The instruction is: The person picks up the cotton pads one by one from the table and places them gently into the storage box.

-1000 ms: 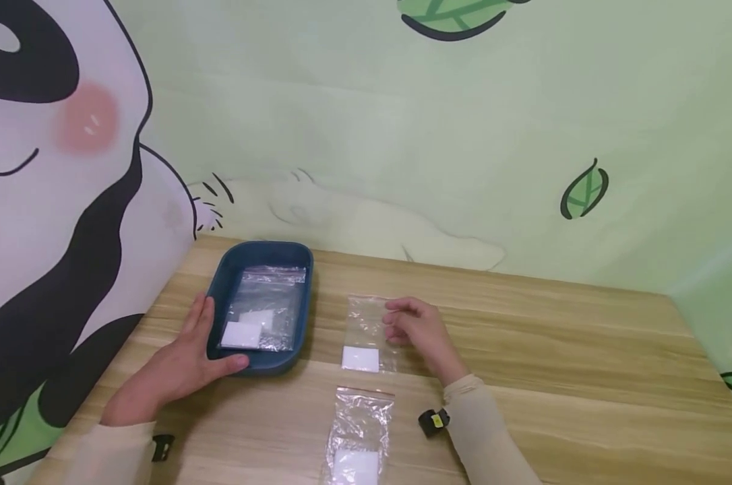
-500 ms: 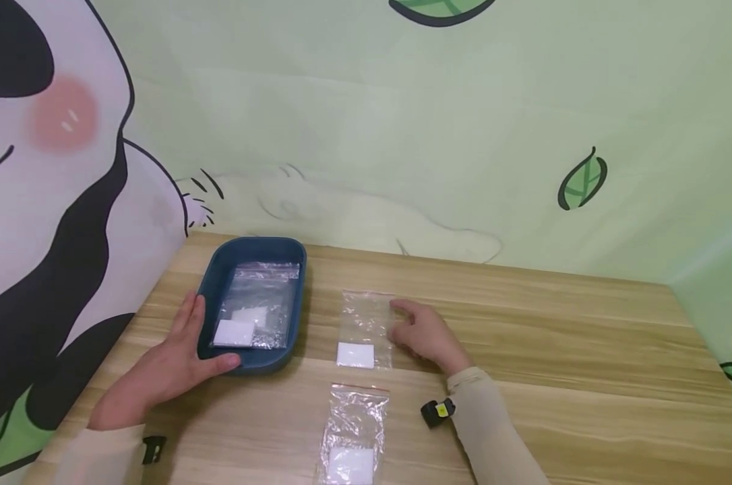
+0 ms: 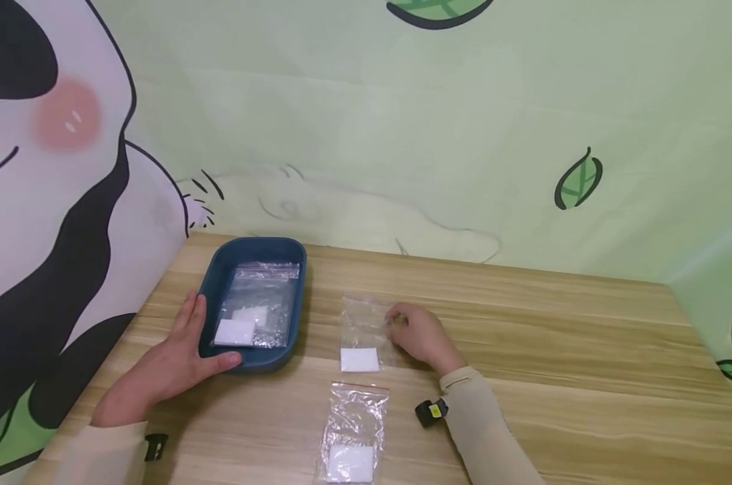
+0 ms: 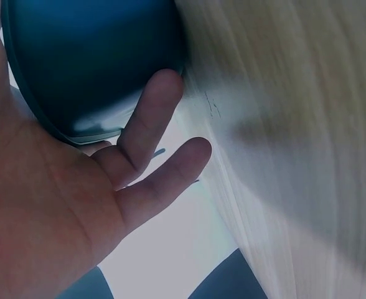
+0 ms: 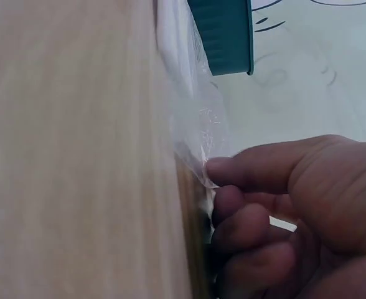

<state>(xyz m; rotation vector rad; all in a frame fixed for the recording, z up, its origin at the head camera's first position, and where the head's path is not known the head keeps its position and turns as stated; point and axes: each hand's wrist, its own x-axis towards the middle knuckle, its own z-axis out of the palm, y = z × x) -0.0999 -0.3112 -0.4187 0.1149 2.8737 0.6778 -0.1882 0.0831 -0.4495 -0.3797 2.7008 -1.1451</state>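
Note:
My left hand (image 3: 168, 367) rests against the near left corner of a dark blue tray (image 3: 302, 296), fingers straight along its side and thumb at the front rim. Two fingers stretch out beside the tray wall in the left wrist view. Inside the tray lie overlapping clear zip bags (image 3: 275, 289) with white labels. Thumb and forefinger of my right hand (image 3: 423, 335) pinch the right edge of another clear zip bag (image 3: 361, 327), which has a white rectangle in its lower left corner. That edge of the bag (image 5: 198, 134) is lifted off the table in the right wrist view.
One more zip bag (image 3: 354, 421) with a white rectangle lies nearer the front of the wooden table (image 3: 560, 337). Behind the table stands a light green backdrop (image 3: 354, 121) printed with a panda and leaves.
The right fingers have come together on the bag's right edge, and the bag has shifted slightly. The left hand stays at the tray. The head view has shifted a little.

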